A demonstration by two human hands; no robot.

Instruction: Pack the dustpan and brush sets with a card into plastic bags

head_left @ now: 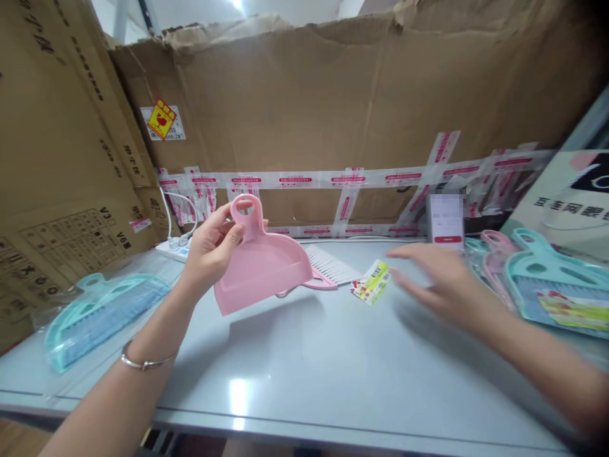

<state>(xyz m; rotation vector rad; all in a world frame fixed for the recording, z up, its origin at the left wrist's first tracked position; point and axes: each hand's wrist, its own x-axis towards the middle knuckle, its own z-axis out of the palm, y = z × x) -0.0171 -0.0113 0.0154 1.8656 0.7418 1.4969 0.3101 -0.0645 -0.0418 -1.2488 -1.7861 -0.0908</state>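
Observation:
A pink dustpan (pixel 266 263) is held up over the table by its looped handle, with my left hand (pixel 216 244) wrapped around it. Partly hidden behind the pan, a pink brush with white bristles (pixel 333 263) lies on the table. A yellow-green and white label card (pixel 372 282) rests just right of the brush. My right hand (pixel 438 276), blurred by motion, hovers close to that card with thumb and fingers apart and nothing between them.
A bagged teal dustpan set (pixel 109 311) lies at left. More teal and pink sets (pixel 542 273) are stacked at right beside a printed board. A phone (pixel 446 219) stands upright at the back. Large cardboard boxes (pixel 295 114) wall the rear; a power strip (pixel 174 249) sits back left.

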